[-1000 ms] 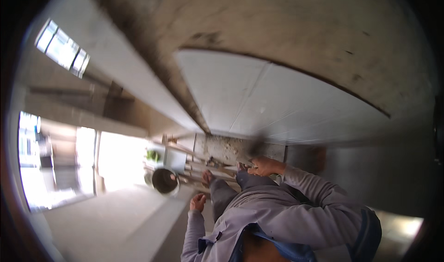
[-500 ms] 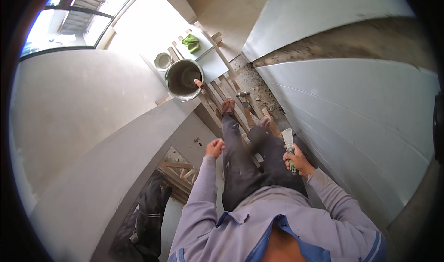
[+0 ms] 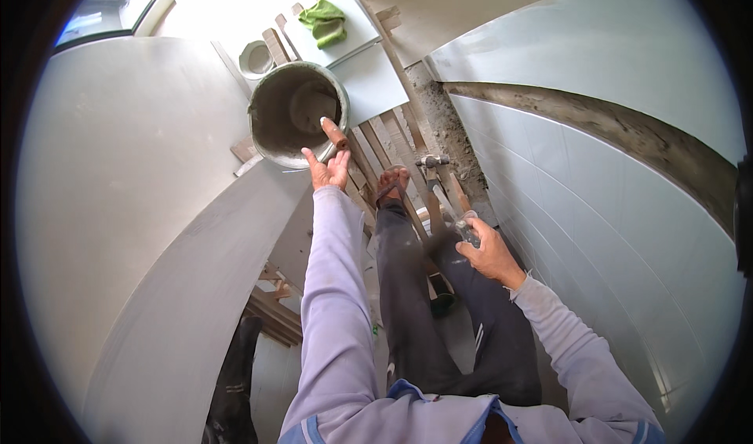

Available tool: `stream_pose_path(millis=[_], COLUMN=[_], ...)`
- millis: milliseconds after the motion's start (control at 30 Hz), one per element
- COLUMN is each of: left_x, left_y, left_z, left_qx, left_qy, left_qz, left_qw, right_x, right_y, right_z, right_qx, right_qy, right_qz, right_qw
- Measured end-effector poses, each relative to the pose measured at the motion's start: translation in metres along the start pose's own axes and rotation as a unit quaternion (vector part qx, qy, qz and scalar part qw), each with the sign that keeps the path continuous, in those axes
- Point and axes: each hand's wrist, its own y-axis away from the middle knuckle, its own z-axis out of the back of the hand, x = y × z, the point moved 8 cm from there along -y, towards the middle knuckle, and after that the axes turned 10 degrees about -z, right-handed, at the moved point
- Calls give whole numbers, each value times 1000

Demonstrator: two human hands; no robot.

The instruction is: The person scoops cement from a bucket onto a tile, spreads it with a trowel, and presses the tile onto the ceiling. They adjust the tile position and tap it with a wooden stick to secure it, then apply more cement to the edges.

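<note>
My left hand (image 3: 328,171) reaches to the near rim of a large mortar-stained bucket (image 3: 263,142). Its thumb and fingers are apart and nothing is in them. Just beyond the fingertips, a brown wooden handle (image 3: 334,133) sticks out over the bucket rim; what it belongs to is hidden inside. At the right, above my thigh, my right hand (image 3: 492,254) is closed around a putty knife (image 3: 464,226). The knife is foreshortened and partly covered by the fingers.
I stand on wooden slats (image 3: 386,142). A hammer (image 3: 432,169) is near my feet. Past the bucket are white tiles (image 3: 369,83), a green cloth (image 3: 323,24) and a small pail (image 3: 256,60). A tiled wall (image 3: 580,185) rises close on my right. Another person's dark-trousered leg (image 3: 235,381) shows lower left.
My left hand has gone forward to the bucket rim and its fingers have opened. My right hand has moved slightly forward and left, tilting the putty knife. The view has shifted, bringing the bucket closer.
</note>
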Motion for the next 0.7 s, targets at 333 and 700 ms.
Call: stream_pose_path(millis=[333, 700], left_x=[-5, -27], left_y=[-69, 103], left_z=[32, 78], left_qx=[51, 99], left_qy=[92, -169], left_qz=[-75, -83], left_qw=[992, 977], right_x=[69, 70], right_y=[-106, -373], right_z=[-9, -83], right_qx=[-102, -243], right_qy=[202, 315], right_qz=[171, 249], right_qw=[959, 883])
